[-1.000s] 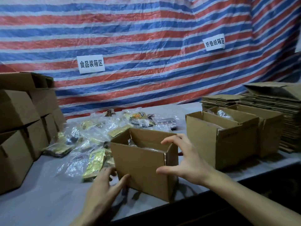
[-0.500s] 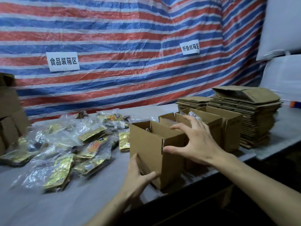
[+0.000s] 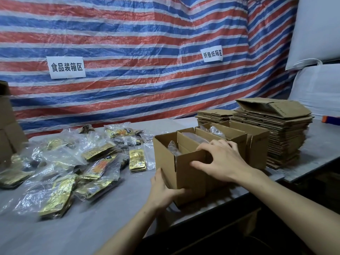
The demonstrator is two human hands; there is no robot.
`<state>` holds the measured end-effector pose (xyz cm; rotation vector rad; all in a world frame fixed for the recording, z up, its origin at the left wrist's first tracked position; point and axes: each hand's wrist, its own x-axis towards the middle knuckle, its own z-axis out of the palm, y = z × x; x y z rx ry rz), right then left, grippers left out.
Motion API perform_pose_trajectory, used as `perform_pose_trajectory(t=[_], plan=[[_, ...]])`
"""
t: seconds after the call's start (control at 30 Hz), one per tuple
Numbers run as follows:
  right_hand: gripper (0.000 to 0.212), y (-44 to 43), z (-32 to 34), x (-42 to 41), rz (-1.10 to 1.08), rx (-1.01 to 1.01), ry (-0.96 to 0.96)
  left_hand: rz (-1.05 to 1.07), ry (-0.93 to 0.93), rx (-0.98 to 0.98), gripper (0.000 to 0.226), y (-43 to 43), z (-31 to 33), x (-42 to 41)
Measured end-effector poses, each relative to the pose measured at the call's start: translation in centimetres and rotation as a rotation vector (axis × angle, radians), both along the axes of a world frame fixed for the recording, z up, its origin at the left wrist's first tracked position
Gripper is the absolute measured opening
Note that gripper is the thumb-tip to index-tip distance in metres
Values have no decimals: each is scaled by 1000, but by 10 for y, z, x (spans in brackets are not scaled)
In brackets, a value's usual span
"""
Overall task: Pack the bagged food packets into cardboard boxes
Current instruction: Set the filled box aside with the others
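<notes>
Closed boxes (image 3: 8,137) are stacked at the counter's (image 3: 77,229) left edge. Right of them, a loose heap of bagged food packets (image 3: 77,162), gold and black sachets in clear bags, covers the counter's left half from the back edge towards the front.

The left hand (image 3: 163,188) grips the lower near corner of an open cardboard box (image 3: 185,168), with the thumb curled onto the front face and the fingers on the left side. This box stands near the front edge, right of centre, and 1 clear bag (image 3: 173,147) shows inside it.

The right hand (image 3: 224,161) pinches the top of the box's near right corner, fingers hooked over the rim and thumb pressed on the front face. More open boxes (image 3: 257,144) stand in a row just behind. Beyond them, 2 stacks of flattened cardboard (image 3: 287,140) sit towards the counter's right end.
</notes>
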<state>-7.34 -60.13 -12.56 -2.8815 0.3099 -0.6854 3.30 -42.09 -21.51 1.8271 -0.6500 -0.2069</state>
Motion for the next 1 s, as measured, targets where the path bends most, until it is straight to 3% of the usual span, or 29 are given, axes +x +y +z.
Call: perform_pose_trajectory(t=[0.23, 0.37, 0.47, 0.57, 0.67, 0.9, 0.97, 1.0], plan=[[42, 8, 11, -1, -42, 17, 59, 26, 41, 7, 101, 2, 8, -9], [53, 24, 23, 0, -135, 1, 102, 21, 85, 73, 84, 21, 20, -15], [66, 50, 33, 5, -117, -57, -5, 41, -23, 99, 47, 57, 38, -23], [54, 86, 42, 17, 25, -52, -137, 96, -178, 40, 4, 104, 57, -27], [46, 128, 43, 31, 136, -56, -158, 197, -288, 76, 19, 157, 73, -27], [23, 214, 47, 56, 386, 45, -70, 505, -445, 219, 8, 298, 102, -30], [18, 237, 48, 61, 475, 102, -83, 675, -527, 338, 8, 337, 107, -32], [19, 248, 48, 63, 513, 122, -86, 788, -618, 489, 10, 357, 109, -33]])
